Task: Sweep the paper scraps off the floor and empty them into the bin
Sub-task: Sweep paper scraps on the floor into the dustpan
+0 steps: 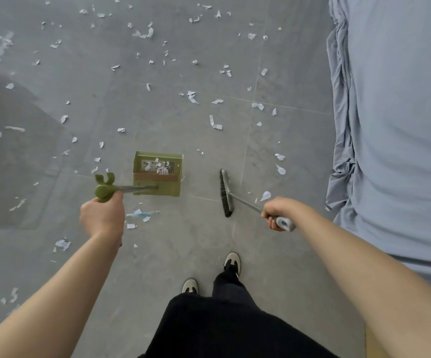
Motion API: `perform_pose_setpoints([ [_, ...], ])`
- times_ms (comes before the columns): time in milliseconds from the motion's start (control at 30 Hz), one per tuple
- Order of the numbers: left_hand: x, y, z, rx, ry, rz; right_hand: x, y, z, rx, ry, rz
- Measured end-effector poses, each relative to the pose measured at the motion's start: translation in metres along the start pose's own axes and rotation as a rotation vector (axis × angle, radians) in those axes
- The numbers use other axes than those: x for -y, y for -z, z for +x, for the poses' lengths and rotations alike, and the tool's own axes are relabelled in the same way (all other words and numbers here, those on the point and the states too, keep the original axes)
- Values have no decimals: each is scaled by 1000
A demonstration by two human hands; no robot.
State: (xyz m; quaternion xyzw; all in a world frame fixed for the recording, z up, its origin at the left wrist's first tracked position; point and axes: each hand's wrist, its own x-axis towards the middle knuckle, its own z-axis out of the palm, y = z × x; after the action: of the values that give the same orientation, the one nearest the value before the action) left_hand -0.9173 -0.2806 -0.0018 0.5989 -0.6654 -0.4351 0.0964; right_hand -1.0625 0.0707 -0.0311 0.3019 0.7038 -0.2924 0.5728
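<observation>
Floor: large grey stone-look tiles with thin pale grout lines, surface matt and evenly lit. One grout line runs away from the viewer, roughly parallel to the bed edge. Bed: occupies the right side of the floor, covered with a pale blue-grey sheet, creased and bunched along its floor-side edge. A broad darker shadow lies across the tiles well left of the bed.

Bare floor between dustpan and broom; bed, seemingly, blocks right.
</observation>
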Motion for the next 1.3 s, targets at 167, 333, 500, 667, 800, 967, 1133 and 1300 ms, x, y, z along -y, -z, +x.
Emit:
perform_pose_setpoints([
  [167,-6,-21,-12,39,-6,24,-14,19,-2,-73,49,50],
  [333,-14,-40,-26,60,-15,47,-29,37,-11,-99,83,140],
  [500,-27,-56,-45,97,-74,88,-38,59,-21,-178,87,146],
  [667,-35,-69,-56,128,-164,195,-55,84,-20,-209,41,232],
  [800,-46,-86,-55,155,-137,179,-70,94,-19,-205,77,321],
  [967,-67,-109,-38,204,-89,161,-63,84,6,-213,-103,515],
  [1133,-98,-133,-16,269,-95,139,-17,68,6,-50,-207,628],
  [1300,-136,-154,21,305,-103,157,58,50,-3,-27,-119,647],
])
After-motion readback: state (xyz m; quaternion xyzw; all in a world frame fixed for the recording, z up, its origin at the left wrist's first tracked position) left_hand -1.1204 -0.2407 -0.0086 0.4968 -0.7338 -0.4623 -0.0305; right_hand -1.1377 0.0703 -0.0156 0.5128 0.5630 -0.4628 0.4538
